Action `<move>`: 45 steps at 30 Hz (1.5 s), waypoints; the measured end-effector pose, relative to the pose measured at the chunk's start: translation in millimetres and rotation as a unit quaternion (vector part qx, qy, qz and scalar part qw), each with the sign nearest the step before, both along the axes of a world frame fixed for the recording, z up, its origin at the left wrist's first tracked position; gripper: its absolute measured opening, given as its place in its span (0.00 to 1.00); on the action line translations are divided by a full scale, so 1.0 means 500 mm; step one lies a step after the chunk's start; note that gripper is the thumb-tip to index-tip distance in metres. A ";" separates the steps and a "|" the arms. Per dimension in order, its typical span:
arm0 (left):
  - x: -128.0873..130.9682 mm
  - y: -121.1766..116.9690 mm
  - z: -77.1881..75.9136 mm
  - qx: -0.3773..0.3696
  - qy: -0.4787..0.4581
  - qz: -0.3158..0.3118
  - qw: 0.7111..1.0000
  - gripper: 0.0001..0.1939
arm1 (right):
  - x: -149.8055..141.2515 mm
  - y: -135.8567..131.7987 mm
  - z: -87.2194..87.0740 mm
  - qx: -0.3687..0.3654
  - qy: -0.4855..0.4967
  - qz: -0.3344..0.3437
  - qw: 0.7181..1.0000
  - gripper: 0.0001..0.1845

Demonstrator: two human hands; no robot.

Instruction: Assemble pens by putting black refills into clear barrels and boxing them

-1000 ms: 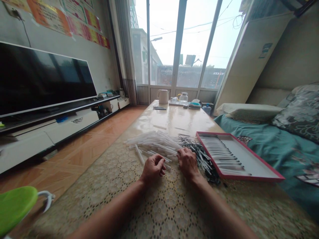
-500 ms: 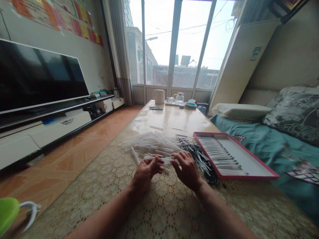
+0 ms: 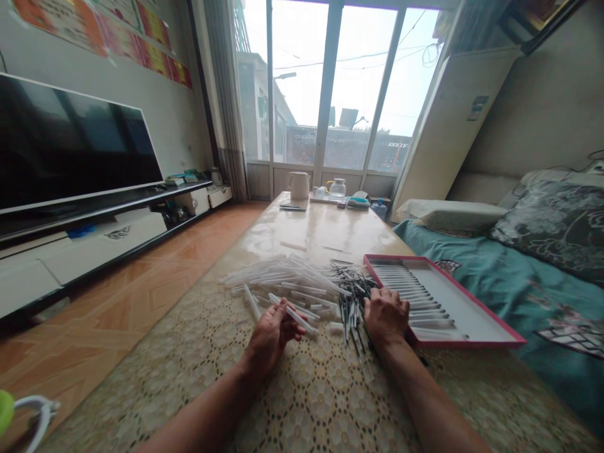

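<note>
My left hand (image 3: 276, 330) is closed around a slim white plastic tube (image 3: 295, 314), held at a slant between thumb and fingers. Behind that hand spreads a heap of similar translucent white tubes (image 3: 283, 272). To the right, a pile of thin black sticks (image 3: 352, 308) lies beside the heap. My right hand (image 3: 387, 314) rests over the right part of this pile, its fingers curled down and the tips hidden. Against it stands a shallow red-rimmed box (image 3: 476, 314), in which several white tubes with dark ends (image 3: 425, 296) lie in a row.
A patterned covering (image 3: 302, 402) lies over the long table. At its far end are a beige jug (image 3: 299, 185), a glass pot (image 3: 336, 189) and a tissue pack (image 3: 358, 201). A bed or sofa with teal cloth (image 3: 434, 242) borders the right side; a green seat (image 3: 5, 409) is at lower left.
My right hand has left the tube near my left hand and moved right onto the black sticks. The left hand keeps hold of the white tube, now tilted more. The view has shifted slightly.
</note>
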State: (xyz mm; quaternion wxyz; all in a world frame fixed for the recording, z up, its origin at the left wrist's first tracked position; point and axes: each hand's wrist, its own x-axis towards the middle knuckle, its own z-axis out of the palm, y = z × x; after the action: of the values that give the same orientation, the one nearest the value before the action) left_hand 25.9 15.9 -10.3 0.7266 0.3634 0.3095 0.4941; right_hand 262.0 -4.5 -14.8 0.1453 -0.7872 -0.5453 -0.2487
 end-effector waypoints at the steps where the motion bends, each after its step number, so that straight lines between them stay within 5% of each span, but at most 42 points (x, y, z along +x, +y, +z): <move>1: 0.000 -0.001 0.000 0.003 -0.002 -0.004 1.000 0.12 | 0.001 0.000 -0.001 -0.002 0.000 0.001 1.000 0.06; 19: 0.000 0.003 -0.004 -0.009 0.012 -0.014 1.000 0.16 | 0.006 0.000 0.019 0.000 0.063 -0.070 0.996 0.08; 25: 0.001 0.003 -0.005 -0.008 0.023 -0.016 1.000 0.15 | -0.003 -0.012 0.054 -0.111 0.162 -0.022 0.980 0.10; 30: -0.002 0.004 -0.008 -0.003 0.015 -0.022 1.000 0.12 | -0.011 -0.030 0.123 -0.139 0.151 0.001 0.979 0.10; 34: -0.005 0.001 0.004 -0.013 0.005 -0.012 1.000 0.09 | -0.050 -0.042 0.165 -0.108 0.194 0.149 0.964 0.09; 37: -0.010 0.001 0.014 -0.035 -0.010 0.040 0.999 0.06 | -0.085 -0.052 0.147 -0.042 0.277 0.279 0.919 0.11; 45: -0.029 0.022 0.004 -0.113 -0.065 0.152 0.980 0.06 | -0.100 -0.080 0.028 0.074 0.352 0.306 0.881 0.08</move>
State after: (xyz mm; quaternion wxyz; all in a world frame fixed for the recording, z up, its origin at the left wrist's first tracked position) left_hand 11.4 27.0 -8.4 0.6979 0.1950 0.3668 0.5834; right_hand 211.9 -44.7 -0.8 0.4548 -0.6035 -0.6520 0.0619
